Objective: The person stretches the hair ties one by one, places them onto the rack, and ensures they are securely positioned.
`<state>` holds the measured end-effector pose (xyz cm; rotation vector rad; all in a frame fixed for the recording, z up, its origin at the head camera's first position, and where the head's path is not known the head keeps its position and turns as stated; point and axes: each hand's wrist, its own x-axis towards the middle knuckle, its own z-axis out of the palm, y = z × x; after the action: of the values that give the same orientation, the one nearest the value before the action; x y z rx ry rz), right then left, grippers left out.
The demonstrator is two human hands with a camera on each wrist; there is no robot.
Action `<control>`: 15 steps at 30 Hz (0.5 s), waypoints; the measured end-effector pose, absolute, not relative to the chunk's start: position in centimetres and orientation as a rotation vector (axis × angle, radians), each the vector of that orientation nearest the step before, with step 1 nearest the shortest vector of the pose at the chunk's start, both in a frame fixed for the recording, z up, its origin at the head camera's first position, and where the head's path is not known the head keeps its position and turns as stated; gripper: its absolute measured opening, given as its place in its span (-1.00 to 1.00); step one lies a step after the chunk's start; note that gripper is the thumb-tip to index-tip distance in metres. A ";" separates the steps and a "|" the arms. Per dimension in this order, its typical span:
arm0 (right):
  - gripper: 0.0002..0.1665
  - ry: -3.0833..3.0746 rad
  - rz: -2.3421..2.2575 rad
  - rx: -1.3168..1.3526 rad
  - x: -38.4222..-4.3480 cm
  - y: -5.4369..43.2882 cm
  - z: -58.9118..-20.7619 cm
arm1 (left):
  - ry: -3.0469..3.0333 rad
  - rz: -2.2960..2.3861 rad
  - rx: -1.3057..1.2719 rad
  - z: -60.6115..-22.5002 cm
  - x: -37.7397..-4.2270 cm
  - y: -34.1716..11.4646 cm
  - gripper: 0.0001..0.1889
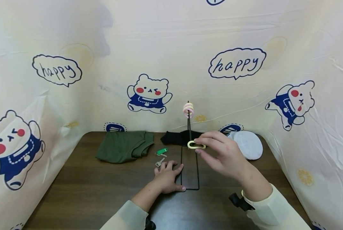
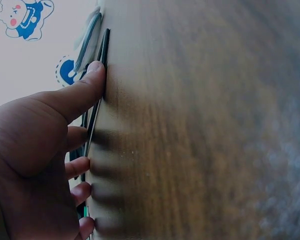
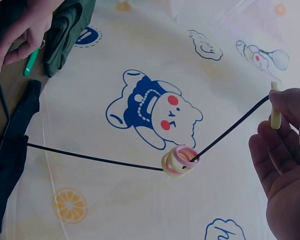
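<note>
My right hand (image 1: 224,155) pinches a pale yellow hair tie (image 1: 195,148) between thumb and fingers. In the right wrist view this hair tie (image 3: 276,107) overlaps the free end of the stand's black rod (image 3: 230,131). Several pink and yellow hair ties (image 3: 182,160) hang together at the bend of the rod. The black wire stand has a rectangular base (image 1: 198,172) lying on the table. My left hand (image 1: 167,179) rests there with fingers spread, its thumb on the base's near left corner and its index fingertip at the left side wire.
A folded dark green garment (image 1: 122,148) lies at the back left. Nearer sit a green key tag (image 1: 161,151) and a key (image 1: 160,162), close by my left fingertips. Black cloth (image 1: 171,138) lies behind the base, and a white rounded item (image 1: 248,145) at the back right.
</note>
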<state>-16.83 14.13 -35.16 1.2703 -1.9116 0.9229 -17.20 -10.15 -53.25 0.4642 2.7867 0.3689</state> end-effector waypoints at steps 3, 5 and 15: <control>-0.75 -1.926 0.924 1.261 -17.2 14.1 -35.4 | 2.786 0.366 0.463 -53.4 -17.2 -10.2 0.01; -0.75 -1.944 0.919 1.250 -17.5 14.1 -35.5 | 2.785 0.364 0.460 -53.5 -17.2 -10.2 0.02; -0.69 -1.997 0.949 1.187 -19.5 13.5 -36.0 | 2.793 0.367 0.458 -53.5 -17.2 -10.1 0.02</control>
<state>-19.49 13.46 -35.98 1.1867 -1.9974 0.9488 -17.16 -10.08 -53.50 0.4581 2.7931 0.3673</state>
